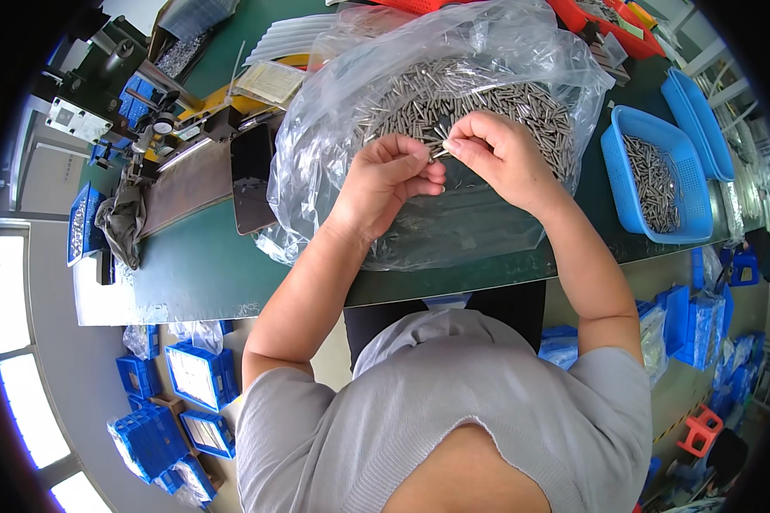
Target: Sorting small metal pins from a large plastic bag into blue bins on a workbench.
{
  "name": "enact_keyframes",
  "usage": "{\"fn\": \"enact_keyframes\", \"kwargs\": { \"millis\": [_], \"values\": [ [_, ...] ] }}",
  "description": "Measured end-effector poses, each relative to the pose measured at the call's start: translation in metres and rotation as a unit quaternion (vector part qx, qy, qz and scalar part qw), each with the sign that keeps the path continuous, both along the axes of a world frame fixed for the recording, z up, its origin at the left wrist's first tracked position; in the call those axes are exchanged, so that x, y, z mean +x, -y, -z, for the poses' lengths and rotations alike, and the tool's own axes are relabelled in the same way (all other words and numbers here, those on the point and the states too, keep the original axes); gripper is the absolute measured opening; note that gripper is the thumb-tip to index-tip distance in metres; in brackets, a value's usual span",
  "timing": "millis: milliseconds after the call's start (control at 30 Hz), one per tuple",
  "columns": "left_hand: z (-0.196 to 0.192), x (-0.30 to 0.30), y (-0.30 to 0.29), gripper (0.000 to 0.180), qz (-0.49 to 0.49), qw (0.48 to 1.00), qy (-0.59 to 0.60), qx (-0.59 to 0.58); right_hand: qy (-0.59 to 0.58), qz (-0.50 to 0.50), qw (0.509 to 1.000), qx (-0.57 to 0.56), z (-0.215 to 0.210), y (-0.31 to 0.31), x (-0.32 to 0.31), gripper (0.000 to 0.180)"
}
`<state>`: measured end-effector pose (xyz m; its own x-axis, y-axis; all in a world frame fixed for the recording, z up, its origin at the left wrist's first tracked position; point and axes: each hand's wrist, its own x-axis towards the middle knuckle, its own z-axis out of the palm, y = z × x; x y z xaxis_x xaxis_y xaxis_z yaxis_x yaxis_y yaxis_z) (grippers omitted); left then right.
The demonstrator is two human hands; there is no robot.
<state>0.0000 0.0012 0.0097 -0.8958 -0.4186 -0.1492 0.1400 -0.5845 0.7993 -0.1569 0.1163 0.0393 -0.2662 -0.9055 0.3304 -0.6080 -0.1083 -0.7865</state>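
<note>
With both hands, left [391, 175] and right [498, 152], pinched on small pins [441, 144] over the bag [453, 64], we could drop one into the heap.

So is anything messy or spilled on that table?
Nothing looks spilled. The small metal pins stay heaped inside the clear plastic bag, and more lie in the blue basket. Both hands, left hand and right hand, pinch pins over the bag. A grey rag lies crumpled at the left.
</note>
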Motion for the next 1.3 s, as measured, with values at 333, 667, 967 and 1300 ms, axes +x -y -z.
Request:
{"fn": "enact_keyframes", "kwargs": {
  "millis": [333,667,967,1300],
  "values": [
    [0.002,-0.002,-0.002,0.010,-0.005,1.000,-0.011,0.001,0.191,-0.046,0.979,0.061,0.016,0.007,0.004,0.017],
    [-0.006,0.000,0.004,0.007,-0.160,0.987,0.001,-0.007,0.522,-0.013,0.851,0.058,0.011,0.013,-0.004,0.014],
    [-0.008,0.001,0.004,0.008,-0.186,0.982,-0.007,-0.010,-0.233,-0.012,0.972,0.023,0.038,0.024,0.022,0.015],
    [-0.007,0.002,0.004,0.008,-0.175,0.984,0.010,-0.026,-0.229,-0.069,0.961,0.137,0.021,0.003,-0.004,0.013]
  ]
}}
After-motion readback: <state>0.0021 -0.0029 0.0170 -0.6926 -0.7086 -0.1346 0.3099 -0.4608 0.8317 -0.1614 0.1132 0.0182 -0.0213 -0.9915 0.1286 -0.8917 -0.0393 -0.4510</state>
